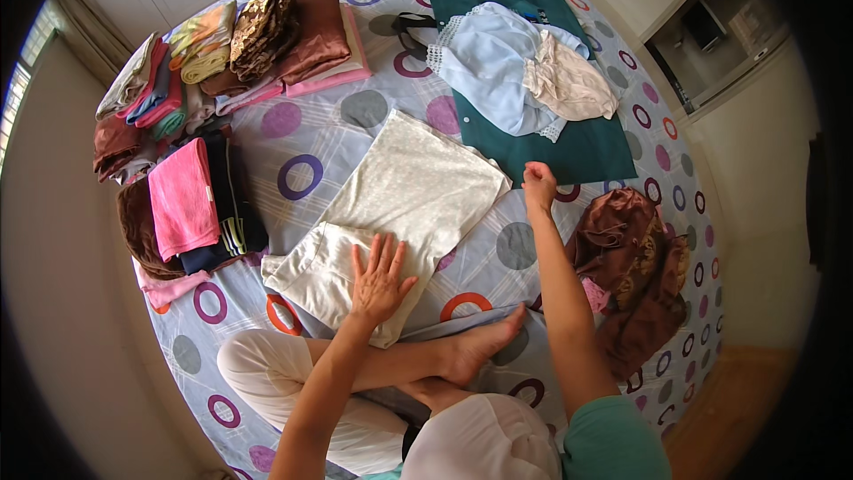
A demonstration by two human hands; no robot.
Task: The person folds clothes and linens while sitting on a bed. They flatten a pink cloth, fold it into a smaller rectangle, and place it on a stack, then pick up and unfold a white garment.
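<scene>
A white patterned garment (413, 180) lies spread on the bed before me, with its near left part folded over into a second layer (320, 267). Flat on that folded layer rests my left hand (381, 280), fingers spread and holding nothing. My right hand (538, 185) is just beyond the garment's right corner, over the near edge of a dark green fabric piece (533, 157). Its fingers are curled together, and no cloth shows in them. On the green fabric lie a crumpled light blue garment with lace trim (493, 73) and a cream garment (570, 80).
Stacks of folded clothes stand at the left, among them a pink cloth (183, 200) and a brown satin piece (320, 33). A crumpled brown satin garment (616, 233) lies at the right. My crossed legs (413, 363) rest on the dotted bedsheet (280, 153).
</scene>
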